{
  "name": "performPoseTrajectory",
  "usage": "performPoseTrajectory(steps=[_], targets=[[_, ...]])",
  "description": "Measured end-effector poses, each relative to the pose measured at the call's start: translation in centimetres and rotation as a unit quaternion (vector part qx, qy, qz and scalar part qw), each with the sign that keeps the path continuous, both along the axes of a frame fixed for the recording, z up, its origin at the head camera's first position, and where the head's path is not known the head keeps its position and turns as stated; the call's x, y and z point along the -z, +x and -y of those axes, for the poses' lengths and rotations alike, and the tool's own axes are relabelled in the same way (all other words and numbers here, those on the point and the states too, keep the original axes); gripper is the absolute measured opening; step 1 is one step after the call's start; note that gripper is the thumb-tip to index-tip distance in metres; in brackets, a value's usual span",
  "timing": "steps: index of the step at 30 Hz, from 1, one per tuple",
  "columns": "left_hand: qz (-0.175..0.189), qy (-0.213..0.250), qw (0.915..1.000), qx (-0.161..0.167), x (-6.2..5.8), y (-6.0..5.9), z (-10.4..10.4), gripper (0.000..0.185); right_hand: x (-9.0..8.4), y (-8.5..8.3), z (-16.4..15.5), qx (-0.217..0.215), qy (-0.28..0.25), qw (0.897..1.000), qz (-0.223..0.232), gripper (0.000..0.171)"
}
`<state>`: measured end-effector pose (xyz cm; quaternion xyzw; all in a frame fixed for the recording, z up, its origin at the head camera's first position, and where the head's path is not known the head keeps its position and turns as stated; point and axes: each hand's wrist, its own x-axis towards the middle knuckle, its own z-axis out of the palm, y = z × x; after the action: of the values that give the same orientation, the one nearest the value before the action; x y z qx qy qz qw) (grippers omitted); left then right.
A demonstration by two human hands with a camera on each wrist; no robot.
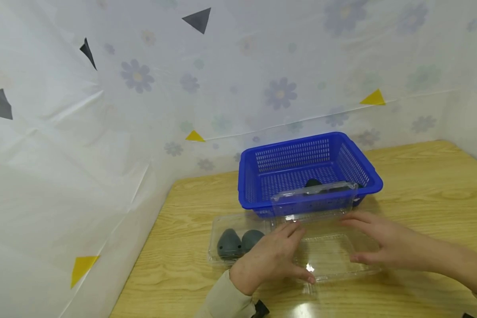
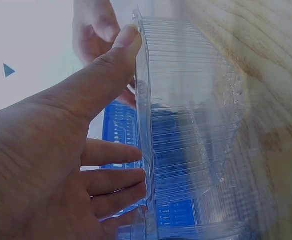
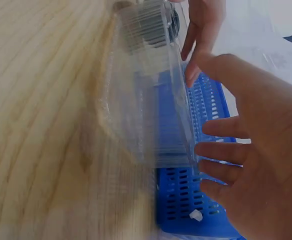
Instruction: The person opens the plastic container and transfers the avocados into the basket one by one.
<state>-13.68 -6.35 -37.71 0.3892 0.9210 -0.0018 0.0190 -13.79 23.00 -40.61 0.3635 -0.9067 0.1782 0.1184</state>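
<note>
A clear plastic clamshell box (image 1: 330,256) lies on the wooden table (image 1: 421,185) with its lid (image 1: 314,196) raised against a blue basket (image 1: 290,165). My left hand (image 1: 286,254) touches the box's left end with straight fingers. Its thumb (image 2: 118,55) presses on the rim of the box (image 2: 196,150). My right hand (image 1: 365,238) rests with flat fingers at the box's right end (image 3: 146,100). In the right wrist view the fingers (image 3: 218,150) lie beside the lid's edge. Neither hand curls round anything.
A second clear box (image 1: 222,229) to the left holds two dark grey lumps (image 1: 238,243). Another dark lump (image 1: 313,182) lies inside the basket. A white flowered plastic sheet (image 1: 103,154) walls off the table's left and back. Bare wood extends to the right.
</note>
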Motion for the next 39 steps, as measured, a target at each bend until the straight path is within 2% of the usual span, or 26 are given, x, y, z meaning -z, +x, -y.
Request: performPoseTrajectory(steps=[4, 6, 12, 15, 19, 28, 34, 39], targets=[[-0.001, 0.0, 1.0, -0.001, 0.1, 0.0, 0.0, 0.102, 0.0, 0.6, 0.7, 0.002, 0.007, 0.999, 0.033, 0.084], [0.0, 0.001, 1.0, -0.002, 0.1, 0.0, 0.0, 0.101, 0.1, 0.8, 1.0, 0.001, 0.013, 0.999, 0.03, 0.092], [-0.012, 0.006, 0.9999, 0.005, 0.1, 0.1, 0.0, 0.101, 0.9, 1.3, 1.5, -0.005, 0.042, 0.999, -0.033, 0.105], [-0.019, 0.007, 0.9998, 0.007, 0.0, 0.1, 0.0, 0.101, 1.4, 1.3, 1.7, -0.013, 0.041, 0.997, -0.072, 0.105], [-0.018, 0.005, 0.9998, 0.005, 0.0, 0.2, 0.0, 0.101, 1.8, 1.4, 2.1, -0.008, 0.036, 0.995, -0.093, 0.101], [-0.002, 0.004, 1.0, -0.003, -0.1, 0.2, 0.0, 0.101, 1.9, 1.8, 2.5, 0.013, 0.043, 0.997, -0.067, 0.096], [-0.009, 0.006, 0.9999, 0.002, -0.1, 0.2, 0.0, 0.101, 1.6, 1.9, 2.6, 0.018, 0.046, 0.996, -0.07, 0.097], [-0.013, 0.004, 0.9999, 0.004, 0.0, 0.2, -0.1, 0.1, 1.3, 2.1, 2.7, 0.023, 0.046, 0.997, -0.055, 0.097]])
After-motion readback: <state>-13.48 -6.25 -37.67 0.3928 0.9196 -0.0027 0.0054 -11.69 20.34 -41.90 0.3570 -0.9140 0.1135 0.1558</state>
